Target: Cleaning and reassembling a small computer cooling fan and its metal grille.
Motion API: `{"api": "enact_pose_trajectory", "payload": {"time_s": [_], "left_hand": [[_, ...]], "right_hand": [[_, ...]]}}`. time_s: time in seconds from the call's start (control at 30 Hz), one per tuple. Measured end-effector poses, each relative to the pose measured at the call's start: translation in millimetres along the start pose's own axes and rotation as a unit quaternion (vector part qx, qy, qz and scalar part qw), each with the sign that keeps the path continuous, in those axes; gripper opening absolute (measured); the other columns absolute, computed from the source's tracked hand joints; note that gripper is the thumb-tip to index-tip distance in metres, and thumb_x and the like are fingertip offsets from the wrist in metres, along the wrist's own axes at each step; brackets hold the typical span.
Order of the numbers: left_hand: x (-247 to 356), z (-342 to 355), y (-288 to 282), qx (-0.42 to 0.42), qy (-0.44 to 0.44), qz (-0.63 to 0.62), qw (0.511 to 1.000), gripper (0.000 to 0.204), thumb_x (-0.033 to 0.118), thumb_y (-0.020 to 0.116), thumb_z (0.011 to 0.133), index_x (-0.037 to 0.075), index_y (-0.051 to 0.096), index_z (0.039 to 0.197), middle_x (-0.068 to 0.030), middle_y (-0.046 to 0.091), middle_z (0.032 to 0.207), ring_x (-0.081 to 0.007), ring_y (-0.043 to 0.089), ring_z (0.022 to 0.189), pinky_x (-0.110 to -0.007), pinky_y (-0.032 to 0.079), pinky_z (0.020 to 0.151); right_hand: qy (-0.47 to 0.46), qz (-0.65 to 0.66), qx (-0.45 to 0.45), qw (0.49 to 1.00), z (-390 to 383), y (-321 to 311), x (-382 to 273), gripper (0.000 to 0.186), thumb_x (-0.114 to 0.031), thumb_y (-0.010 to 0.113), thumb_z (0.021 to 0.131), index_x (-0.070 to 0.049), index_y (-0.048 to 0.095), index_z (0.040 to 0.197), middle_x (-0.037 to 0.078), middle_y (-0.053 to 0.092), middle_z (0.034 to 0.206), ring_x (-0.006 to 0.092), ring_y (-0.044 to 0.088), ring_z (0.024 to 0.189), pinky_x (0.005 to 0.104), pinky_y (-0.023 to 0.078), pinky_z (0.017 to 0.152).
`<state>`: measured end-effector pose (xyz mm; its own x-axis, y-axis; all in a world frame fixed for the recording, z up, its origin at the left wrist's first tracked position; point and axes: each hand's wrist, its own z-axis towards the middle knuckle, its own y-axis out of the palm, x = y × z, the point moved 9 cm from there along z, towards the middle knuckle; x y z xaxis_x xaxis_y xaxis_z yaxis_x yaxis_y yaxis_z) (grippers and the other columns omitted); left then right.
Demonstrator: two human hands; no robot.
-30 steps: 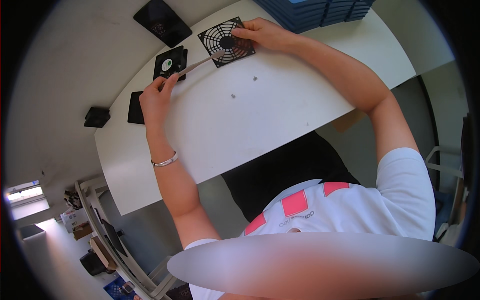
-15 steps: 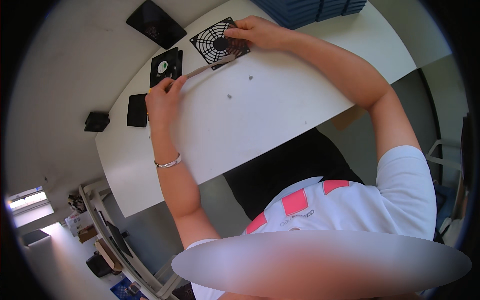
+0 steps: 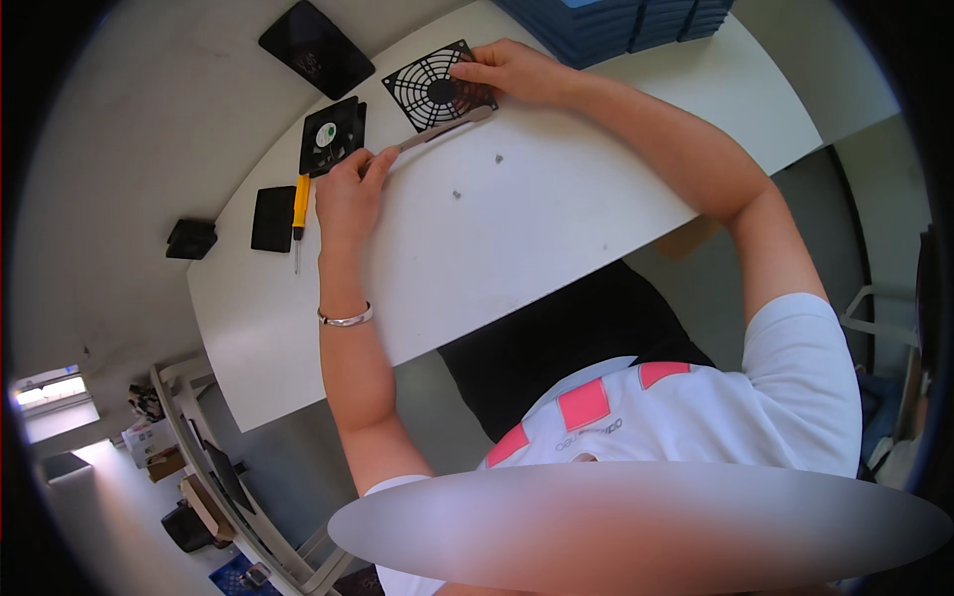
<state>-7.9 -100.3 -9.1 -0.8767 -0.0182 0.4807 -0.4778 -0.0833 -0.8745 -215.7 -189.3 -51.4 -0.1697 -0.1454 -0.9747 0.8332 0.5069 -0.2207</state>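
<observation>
My right hand point(image 3: 522, 72) pinches the right corner of a black square fan guard point(image 3: 427, 84) with ring-shaped slots, at the far side of the table. A slim grey-brown brush-like tool point(image 3: 437, 130) is gripped in my left hand point(image 3: 350, 199). Its wider end lies along the guard's near edge; whether they touch I cannot tell. Just beyond my left hand sits a black cooling fan point(image 3: 343, 121) with a round light label. To the left of that hand lies a screwdriver point(image 3: 301, 207) with a yellow handle, beside a thin black square piece point(image 3: 272, 219).
Two small metal bits point(image 3: 499, 159), perhaps screws, lie on the white table point(image 3: 477, 248). Blue stacked trays point(image 3: 596, 30) stand at the far edge. Beyond the table's left side are a black flat panel point(image 3: 316, 50) and a small black object point(image 3: 192, 238).
My left hand has moved right, sliding the brush-like tool's end further along the guard's near edge. The yellow screwdriver handle has come into view. My right hand keeps its hold on the guard.
</observation>
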Motion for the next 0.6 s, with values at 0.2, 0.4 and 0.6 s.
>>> {"api": "enact_pose_trajectory", "payload": {"time_s": [0.2, 0.4, 0.6], "left_hand": [[-11, -2, -21, 0.015, -0.02, -0.014, 1.0, 0.049, 0.048, 0.066, 0.084, -0.001, 0.066, 0.081, -0.0095, 0.055, 0.06, -0.0182, 0.046, 0.054, -0.03, 0.04, 0.056], [-31, -1, -40, 0.006, -0.07, -0.035, 0.997, 0.052, 0.051, 0.067, 0.082, -0.001, 0.065, 0.079, -0.0066, 0.051, 0.058, -0.0143, 0.041, 0.056, -0.028, 0.038, 0.055], [-37, 2, -37, 0.004, -0.077, -0.052, 0.996, 0.053, 0.052, 0.067, 0.083, 0.0, 0.059, 0.072, -0.0024, 0.045, 0.057, -0.0115, 0.037, 0.056, -0.028, 0.033, 0.053]], "right_hand": [[-0.017, -0.021, 0.029, 0.999, 7, -6, 11, 0.04, -0.041, 0.057, 0.095, -0.003, 0.067, 0.086, -0.001, 0.06, 0.069, 0.0077, 0.048, 0.06, 0.0263, 0.04, 0.056], [-0.014, -0.016, 0.05, 0.999, -4, -9, -8, 0.03, -0.032, 0.055, 0.096, -0.003, 0.064, 0.094, -0.001, 0.065, 0.077, 0.007, 0.055, 0.065, 0.0251, 0.045, 0.06], [0.024, 0.017, 0.065, 0.997, -8, -13, -8, 0.027, -0.027, 0.058, 0.095, -0.003, 0.06, 0.107, 0.002, 0.068, 0.09, 0.009, 0.064, 0.08, 0.0243, 0.051, 0.069]]}}
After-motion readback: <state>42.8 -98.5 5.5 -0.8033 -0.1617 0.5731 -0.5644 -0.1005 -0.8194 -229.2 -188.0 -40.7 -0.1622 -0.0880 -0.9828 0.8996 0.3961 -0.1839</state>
